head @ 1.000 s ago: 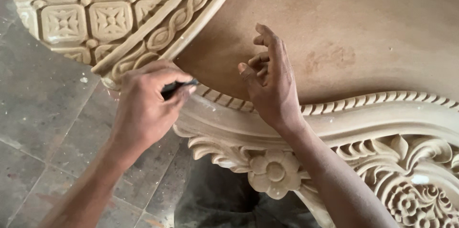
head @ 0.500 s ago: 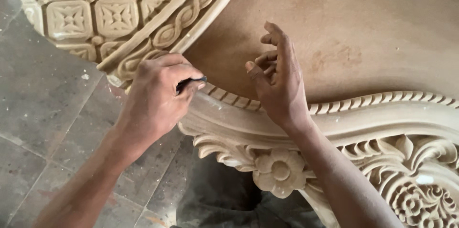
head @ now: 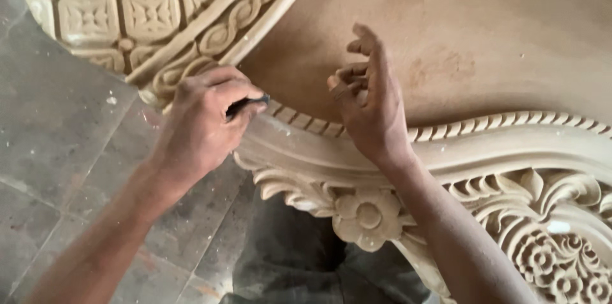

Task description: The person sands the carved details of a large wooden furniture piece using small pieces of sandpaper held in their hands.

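Observation:
My left hand [head: 201,122] is closed around a small dark tool [head: 247,105], whose tip touches the rope-like beaded edge [head: 306,122] of a pale carved wooden frame [head: 484,151]. My right hand [head: 370,103] rests with its wrist on the same moulding, fingers loosely curled and holding nothing, just right of the tool tip. A carved flower [head: 366,215] sits on the frame below my right wrist. Behind both hands lies a smooth tan panel [head: 459,29].
A second carved piece with square rosette panels and a twisted border [head: 146,10] lies at the upper left, meeting the frame near my left hand. Grey floor tiles [head: 57,151] fill the left side. Dark trousers [head: 299,266] show at the bottom.
Both hands have shifted slightly right and up along the beaded edge. My left hand has closed more tightly over the dark tool. The right fingers stay curled.

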